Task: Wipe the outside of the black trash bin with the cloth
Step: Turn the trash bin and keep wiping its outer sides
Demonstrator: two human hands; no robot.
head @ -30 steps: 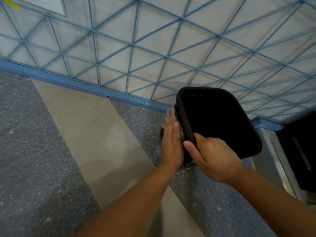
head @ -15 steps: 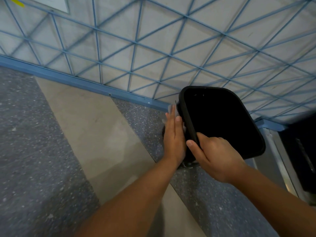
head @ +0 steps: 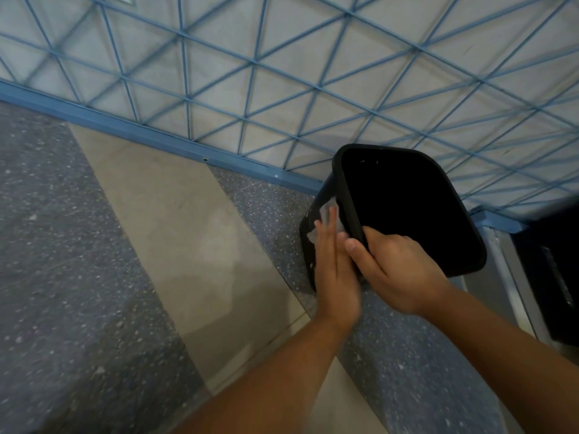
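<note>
The left hand point(head: 336, 270) is motion-blurred and hides most of the cloth point(head: 326, 218).

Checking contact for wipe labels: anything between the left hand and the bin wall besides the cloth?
Nothing visible. The left hand presses the cloth flat against the outer side of the black trash bin; the right hand grips the rim.

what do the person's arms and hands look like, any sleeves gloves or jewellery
Both forearms are bare as far as the picture shows, with no sleeve in view. The left hand and the right hand wear no gloves. No watch, bracelet or ring shows on the wrists or the fingers in view. The left hand is a little blurred, so fine detail there is hard to tell.
</note>
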